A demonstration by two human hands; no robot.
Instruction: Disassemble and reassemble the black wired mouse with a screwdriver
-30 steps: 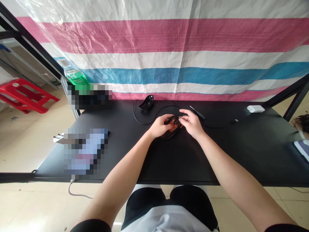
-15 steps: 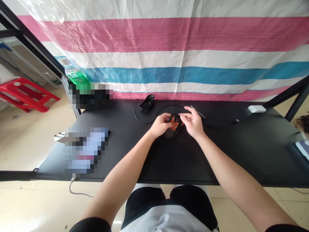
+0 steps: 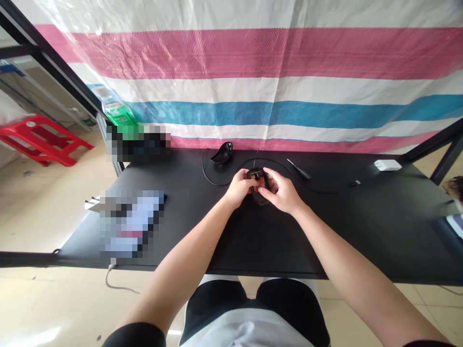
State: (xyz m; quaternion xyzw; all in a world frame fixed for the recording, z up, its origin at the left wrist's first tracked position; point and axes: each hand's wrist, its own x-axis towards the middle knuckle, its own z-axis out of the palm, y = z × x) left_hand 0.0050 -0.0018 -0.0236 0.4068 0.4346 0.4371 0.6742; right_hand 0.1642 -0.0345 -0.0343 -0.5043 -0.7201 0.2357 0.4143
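An opened black computer mouse [image 3: 261,198] sits between my hands over the table, its orange circuit board [image 3: 256,182] and dark scroll wheel bared. My left hand [image 3: 239,188] is closed around its left side, thumb on the board. From the right, my right hand [image 3: 283,191] grips the other side, thumb near the board's lower edge and forefinger at the top. The mouse's black top shell [image 3: 222,153] lies behind on the table, hollow side showing. A black cable [image 3: 206,176] loops around the far side. To the right rests a screwdriver [image 3: 299,169].
On the black table [image 3: 224,231] are a white charger [image 3: 388,165] and a small USB plug [image 3: 355,183] at right. At left lie a blurred phone [image 3: 139,221] and another plug [image 3: 93,204]. A green-labelled bottle [image 3: 121,113] stands at back left, before a striped sheet [image 3: 231,53].
My right hand has come down from a raised pinch at the mouse's upper right to grip its right side. The mouse has turned more upright in view. The screwdriver now shows fully.
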